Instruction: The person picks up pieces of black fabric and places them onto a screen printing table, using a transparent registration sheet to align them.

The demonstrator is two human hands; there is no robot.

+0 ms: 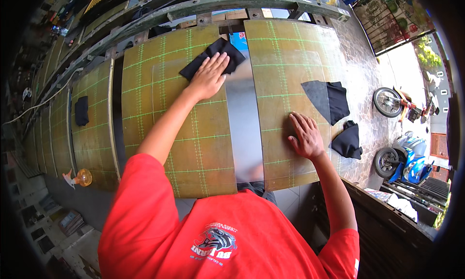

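My left hand (pixel 209 76) lies flat on a folded black cloth (pixel 236 61), fingers stretched out. That cloth rests at the far right corner of a tan board (pixel 179 148) marked with green grid lines and overhangs its edge. On a second tan board (pixel 281 75), to the right, my right hand (pixel 307 135) lies with its fingers spread, holding nothing. Just beyond it are a dark grey triangular piece (pixel 315 96) and a black cloth (pixel 337 102) at the board's right edge. Another crumpled black cloth (pixel 348 141) sits beside my right wrist.
A grey gap (pixel 244 119) separates the two boards. Further left, a small dark cloth (pixel 82 110) lies on another gridded board (pixel 92 148), near an orange spray bottle (pixel 84 177). A metal rail (pixel 208 7) runs along the far side. Motorbikes (pixel 407 158) stand at the right.
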